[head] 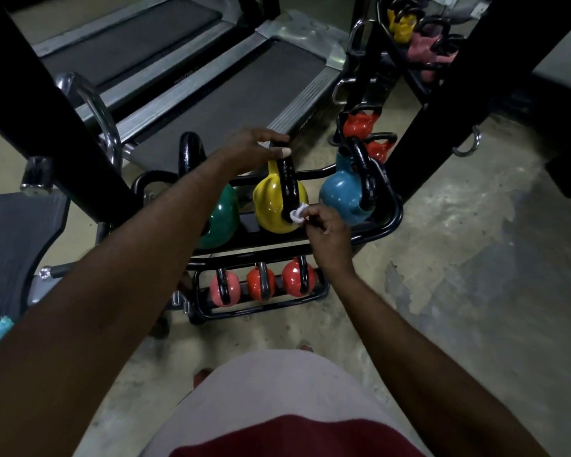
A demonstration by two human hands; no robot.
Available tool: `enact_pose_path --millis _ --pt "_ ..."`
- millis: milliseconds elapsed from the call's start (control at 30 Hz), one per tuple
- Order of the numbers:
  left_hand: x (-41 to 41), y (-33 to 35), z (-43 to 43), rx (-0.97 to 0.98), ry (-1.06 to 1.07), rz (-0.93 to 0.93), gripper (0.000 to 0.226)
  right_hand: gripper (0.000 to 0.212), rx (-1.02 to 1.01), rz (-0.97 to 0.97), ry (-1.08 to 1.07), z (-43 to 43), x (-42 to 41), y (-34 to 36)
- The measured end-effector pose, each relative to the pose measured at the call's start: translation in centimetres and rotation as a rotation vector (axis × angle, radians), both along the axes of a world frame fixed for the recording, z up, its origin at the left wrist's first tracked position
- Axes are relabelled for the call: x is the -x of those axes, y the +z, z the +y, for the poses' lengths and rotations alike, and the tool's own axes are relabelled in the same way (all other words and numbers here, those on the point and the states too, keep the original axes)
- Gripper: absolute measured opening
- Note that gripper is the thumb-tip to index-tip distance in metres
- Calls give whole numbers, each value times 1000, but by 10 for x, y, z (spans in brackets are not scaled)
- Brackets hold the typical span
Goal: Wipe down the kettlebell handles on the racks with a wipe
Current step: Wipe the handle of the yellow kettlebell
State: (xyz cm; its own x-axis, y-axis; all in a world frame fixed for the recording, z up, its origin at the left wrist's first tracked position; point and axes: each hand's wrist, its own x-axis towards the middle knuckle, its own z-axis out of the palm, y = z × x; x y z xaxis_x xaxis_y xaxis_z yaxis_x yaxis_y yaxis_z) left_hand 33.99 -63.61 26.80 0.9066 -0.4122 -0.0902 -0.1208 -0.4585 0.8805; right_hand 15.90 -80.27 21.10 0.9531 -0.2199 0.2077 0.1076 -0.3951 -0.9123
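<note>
A: Where's the wipe (298, 215)?
B: Pinched in the right hand (327, 232), its grip closed, pressed low against the yellow kettlebell (271, 206) handle (285, 179).
A: Left hand (251, 148)?
B: Grip clasped round that handle's top.

Bare forearms, light grey shorts (277, 390), maroon shirt (297, 437).

Three kettlebells (279, 199) on upper rack (381, 225), three smaller kettlebells (261, 285) below

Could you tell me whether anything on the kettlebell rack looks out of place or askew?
Nothing stands out. The yellow kettlebell sits on the rack, steadied by the left hand while the right hand wipes.
</note>
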Motion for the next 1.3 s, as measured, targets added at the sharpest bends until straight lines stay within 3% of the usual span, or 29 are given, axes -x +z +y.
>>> enact_pose_path --millis 167,433,533,600,700,800,900,1067,1200,1300 --pt "4 4 -2 -14 8 6 41 23 -161 21 -13 -3 -18 6" --pt "20 6 -11 9 99 -23 38 21 -106 43 77 -18 -30 14" --pt "31 10 -16 17 177 -45 43 22 -279 141 74 -16 -66 34" --pt "48 6 -17 27 377 -182 40 24 -412 235 117 -20 -74 32" --pt "106 -14 -23 -37 632 -541 28 24 -400 281 204 -33 -63 19" --pt "168 -50 -40 -194 527 -777 29 21 -288 215 233 -37 -75 24" --pt "186 -78 -49 -311 411 -884 35 23 -111 87 270 -34 -94 38" --pt "183 -77 -41 -343 302 -943 36 21 542 -364 521 -37 -85 56" --pt "178 -75 -33 -343 238 -938 46 31 903 -350 612 -21 -132 74" --pt "176 -71 -31 -313 220 -940 46 29 1009 -349 690 -17 -135 87"
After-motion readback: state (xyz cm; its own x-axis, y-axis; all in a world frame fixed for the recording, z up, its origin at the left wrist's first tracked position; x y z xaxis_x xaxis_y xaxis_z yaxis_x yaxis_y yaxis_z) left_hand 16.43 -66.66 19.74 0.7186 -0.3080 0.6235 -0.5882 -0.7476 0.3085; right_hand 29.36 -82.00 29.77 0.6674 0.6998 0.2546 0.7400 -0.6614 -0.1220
